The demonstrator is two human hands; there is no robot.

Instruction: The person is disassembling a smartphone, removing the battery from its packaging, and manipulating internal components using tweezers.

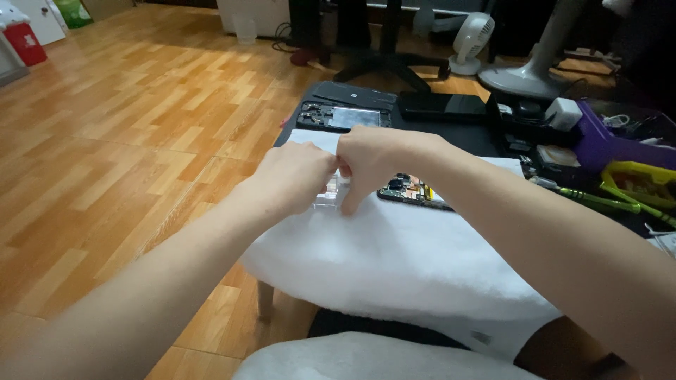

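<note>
My left hand [292, 176] and my right hand [373, 162] meet over a white towel [394, 260] on a low table. Together they pinch a small clear plastic piece [329, 193] between the fingertips, just above the towel. Right of my right hand lies an opened phone [412, 191] with its circuit board showing. Most of the plastic piece is hidden by my fingers.
At the table's far end lie a phone frame [338, 116], a black back cover [355, 93] and a dark phone [443, 107]. Green-handled tools [598, 200], a yellow tray [641, 179] and a purple box [605, 144] crowd the right. Fans [470, 39] stand on the wooden floor [127, 127].
</note>
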